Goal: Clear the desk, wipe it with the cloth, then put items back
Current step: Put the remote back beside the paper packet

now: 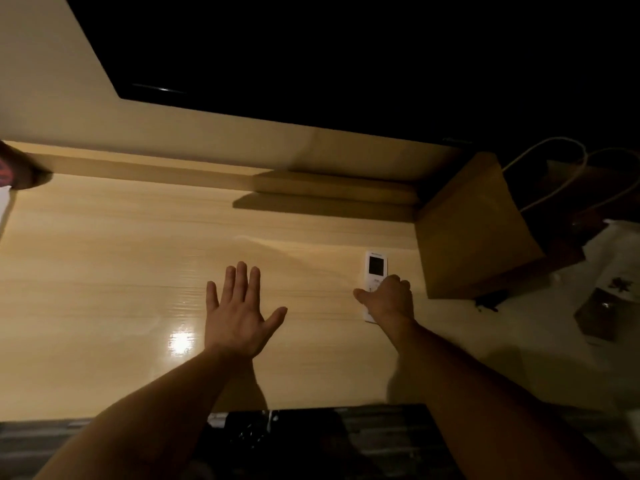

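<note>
White remote control [375, 266], right edge of surface [104, 271]: right hand [389, 299] curled over it.
Left hand [239, 317] flat, fingers spread; advise handling it clear of the paper bag [474, 230].

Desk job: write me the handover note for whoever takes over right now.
Left hand: open, fingers spread flat over the desk, holding nothing.
Right hand: grips the lower part of the white remote, which lies on the desk beside the brown paper bag at the right.
Cloth: not in view.
Done: cannot tell whether the desk has been wiped, or whether the remote is being lifted or set back.
Left: settle that first, then wipe if needed and return the items.
</note>
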A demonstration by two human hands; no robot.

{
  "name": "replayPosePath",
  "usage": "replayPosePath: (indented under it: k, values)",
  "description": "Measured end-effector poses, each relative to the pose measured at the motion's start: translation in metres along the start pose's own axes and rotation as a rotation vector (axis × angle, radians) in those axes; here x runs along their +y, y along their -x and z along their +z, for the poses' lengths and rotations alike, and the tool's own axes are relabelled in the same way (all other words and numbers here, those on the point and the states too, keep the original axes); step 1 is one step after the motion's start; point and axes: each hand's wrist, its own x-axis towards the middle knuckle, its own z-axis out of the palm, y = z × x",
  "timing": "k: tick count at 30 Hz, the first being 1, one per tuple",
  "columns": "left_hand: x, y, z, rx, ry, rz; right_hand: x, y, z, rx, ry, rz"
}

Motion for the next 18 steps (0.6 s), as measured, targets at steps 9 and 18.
replayPosePath:
  k: [9,18]
  values:
    - [-0.001,0.000,0.002,0.033,0.020,-0.003,-0.006,-0.003,0.008,-0.010,-0.115,0.046]
    - [-0.033,0.014,-0.025,0.083,0.178,-0.011,-0.089,0.029,0.016,-0.046,-0.135,-0.134]
